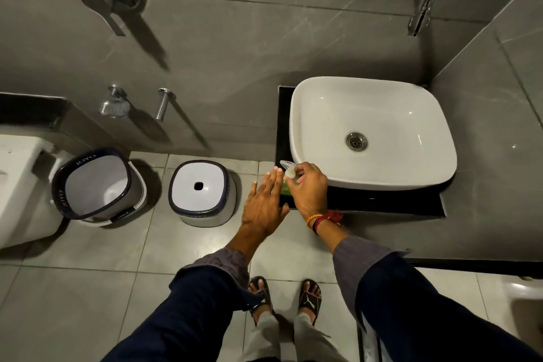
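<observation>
A green soap dispenser bottle (284,189) with a clear pump head stands on the left end of the black counter (382,203), next to the white basin (323,114). My right hand (308,188) rests on the pump head, its fingers curled over it. My left hand (266,203) is held flat beside the bottle, fingers straight, with the fingertips just under the pump's spout. Most of the bottle is hidden between the two hands.
A wall tap (421,0) hangs above the basin. On the tiled floor to the left stand a white bucket (97,185) and an upturned white stool (201,192). A toilet (17,185) is at the far left. My sandalled feet (283,300) are below.
</observation>
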A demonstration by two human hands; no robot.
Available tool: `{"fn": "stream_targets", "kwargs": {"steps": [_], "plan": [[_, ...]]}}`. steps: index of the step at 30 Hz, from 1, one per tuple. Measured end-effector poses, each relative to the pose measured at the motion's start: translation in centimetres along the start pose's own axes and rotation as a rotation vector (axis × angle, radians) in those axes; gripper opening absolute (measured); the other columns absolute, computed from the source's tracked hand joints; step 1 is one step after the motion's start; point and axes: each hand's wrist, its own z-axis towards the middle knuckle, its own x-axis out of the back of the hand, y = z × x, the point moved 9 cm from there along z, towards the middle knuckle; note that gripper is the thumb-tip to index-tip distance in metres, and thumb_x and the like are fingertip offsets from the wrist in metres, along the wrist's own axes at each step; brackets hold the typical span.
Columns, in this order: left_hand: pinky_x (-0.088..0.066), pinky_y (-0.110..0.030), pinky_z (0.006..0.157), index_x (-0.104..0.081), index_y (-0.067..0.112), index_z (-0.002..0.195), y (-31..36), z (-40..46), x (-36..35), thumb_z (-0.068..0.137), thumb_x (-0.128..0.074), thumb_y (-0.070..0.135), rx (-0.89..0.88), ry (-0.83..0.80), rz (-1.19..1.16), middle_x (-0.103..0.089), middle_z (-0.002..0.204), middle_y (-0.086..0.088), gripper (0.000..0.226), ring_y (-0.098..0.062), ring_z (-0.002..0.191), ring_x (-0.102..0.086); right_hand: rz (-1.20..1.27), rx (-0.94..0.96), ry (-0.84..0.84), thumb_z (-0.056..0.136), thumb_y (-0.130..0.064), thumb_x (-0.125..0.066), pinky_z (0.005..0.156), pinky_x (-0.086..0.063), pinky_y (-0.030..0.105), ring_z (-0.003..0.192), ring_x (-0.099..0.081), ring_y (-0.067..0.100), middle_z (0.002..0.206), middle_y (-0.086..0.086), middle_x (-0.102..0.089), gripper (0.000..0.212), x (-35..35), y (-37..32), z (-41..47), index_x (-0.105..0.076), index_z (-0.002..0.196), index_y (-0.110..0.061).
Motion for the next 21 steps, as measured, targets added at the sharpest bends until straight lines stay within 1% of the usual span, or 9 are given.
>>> {"fn": "stream_targets", "kwargs": {"steps": [2,4,6,8,9,13,17,19,21], "plan": [[-0.009,-0.048,0.125,0.002,0.015,0.159,-0.03,-0.04,-0.07,0.100,-0.049,0.044,0.001,0.003,0.003,0.002,0.168,-0.004,0.083,-0.023,0.154,-0.001,-0.046,-0.008,-0.021,0.080,-0.021,-0.080,0.076,-0.061,0.039,0.085,-0.066,0.026,0.095,0.012,-0.070,0.025,-0.39,0.14,-0.21,-0.068,0.095,-0.005],[-0.009,-0.049,0.125,0.001,0.015,0.159,-0.03,-0.06,-0.10,0.100,-0.048,0.045,-0.003,0.005,0.009,0.002,0.168,-0.005,0.082,-0.023,0.154,0.000,-0.077,-0.010,-0.020,0.079,-0.030,-0.080,0.072,-0.060,0.039,0.086,-0.065,0.027,0.096,0.012,-0.068,0.032,-0.31,0.18,-0.43,-0.066,0.096,-0.007],[-0.010,-0.049,0.125,0.000,0.015,0.159,-0.10,0.00,-0.08,0.100,-0.047,0.047,-0.006,0.009,0.011,0.001,0.168,-0.005,0.082,-0.022,0.154,0.000,-0.112,0.017,-0.003,0.079,-0.037,-0.078,0.070,-0.060,0.040,0.088,-0.065,0.027,0.100,0.010,-0.068,0.039,-0.06,-0.08,-0.60,-0.066,0.103,-0.009],[-0.011,-0.049,0.125,0.001,0.015,0.159,-0.07,0.05,-0.03,0.101,-0.046,0.048,-0.006,0.012,0.008,0.000,0.168,-0.004,0.082,-0.021,0.154,-0.001,-0.129,0.052,-0.011,0.081,-0.036,-0.076,0.073,-0.061,0.038,0.092,-0.067,0.026,0.107,0.009,-0.068,0.041,-0.04,-0.34,-0.63,-0.067,0.111,-0.010],[-0.011,-0.048,0.125,0.001,0.015,0.159,-0.07,0.08,-0.03,0.101,-0.046,0.048,-0.004,0.013,0.007,0.000,0.168,-0.005,0.082,-0.021,0.154,-0.001,-0.133,0.061,-0.023,0.082,-0.035,-0.075,0.074,-0.061,0.038,0.093,-0.068,0.027,0.108,0.009,-0.068,0.039,-0.19,-0.38,-0.57,-0.068,0.111,-0.010],[-0.011,-0.048,0.125,0.001,0.014,0.159,0.02,0.06,-0.09,0.100,-0.050,0.045,-0.002,0.018,0.017,0.000,0.168,-0.006,0.084,-0.022,0.154,-0.001,-0.153,0.023,-0.038,0.084,-0.035,-0.073,0.066,-0.058,0.035,0.084,-0.067,0.028,0.099,0.010,-0.067,0.032,-0.60,0.01,-0.20,-0.069,0.098,-0.007],[-0.011,-0.048,0.125,0.000,0.012,0.159,0.03,0.01,-0.13,0.100,-0.052,0.039,-0.010,0.017,0.036,0.001,0.168,-0.006,0.083,-0.023,0.154,-0.002,-0.266,-0.030,-0.022,0.081,-0.052,-0.073,0.057,-0.048,0.028,0.078,-0.067,0.027,0.092,0.009,-0.068,0.045,-0.52,0.43,0.20,-0.067,0.090,-0.008],[-0.010,-0.048,0.125,-0.001,0.012,0.159,0.08,-0.02,0.01,0.100,-0.053,0.040,-0.013,0.022,0.043,0.000,0.168,-0.007,0.083,-0.023,0.154,-0.002,-0.289,-0.038,0.005,0.080,-0.060,-0.069,0.056,-0.050,0.029,0.077,-0.066,0.027,0.091,0.009,-0.068,0.053,-0.31,0.23,0.15,-0.067,0.090,-0.008],[-0.010,-0.047,0.126,-0.001,0.012,0.159,0.16,-0.03,0.06,0.100,-0.053,0.041,-0.018,0.028,0.039,-0.001,0.168,-0.007,0.084,-0.022,0.154,-0.002,-0.254,-0.025,0.018,0.080,-0.059,-0.069,0.058,-0.050,0.028,0.077,-0.066,0.026,0.090,0.008,-0.069,0.050,-0.42,-0.12,-0.10,-0.067,0.090,-0.009]]}}
